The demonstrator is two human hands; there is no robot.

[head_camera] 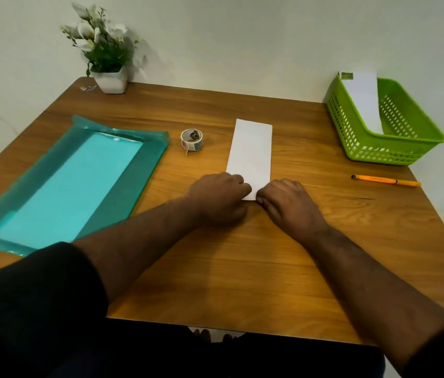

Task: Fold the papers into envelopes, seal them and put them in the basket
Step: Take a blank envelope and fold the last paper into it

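A white paper [251, 151], folded into a long narrow strip, lies on the wooden table [242, 255] running away from me. My left hand [219, 196] and my right hand [287, 203] sit at its near end with curled fingers pinching the two near corners. A roll of stickers [192, 139] stands just left of the paper. The green basket [395, 148] is at the far right corner, and a folded white envelope [364, 100] with a sticker on its top leans inside it.
A teal plastic folder [59, 186] with a sheet inside covers the left of the table. An orange pen [385, 180] lies near the right edge, in front of the basket. A white pot with flowers [110, 80] stands at the far left corner by the wall.
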